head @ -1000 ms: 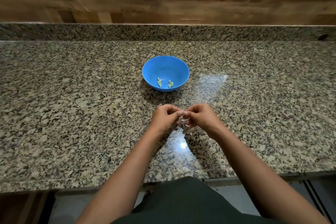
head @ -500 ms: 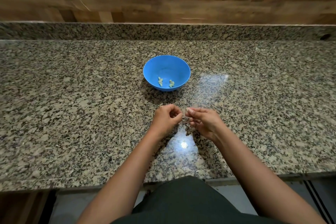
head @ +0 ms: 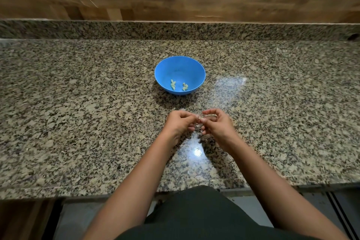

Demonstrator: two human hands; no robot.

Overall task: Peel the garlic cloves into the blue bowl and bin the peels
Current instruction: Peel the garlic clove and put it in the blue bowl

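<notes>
Just in front of the blue bowl, which holds two small clusters of pale yellowish peeled cloves, the left hand and right hand pinch a small, whitish, blurred garlic clove between curled fingers above the speckled surface.

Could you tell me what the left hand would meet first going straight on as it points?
Probably the garlic clove pinched by the left hand, then at once the right hand; depth is unclear.
</notes>
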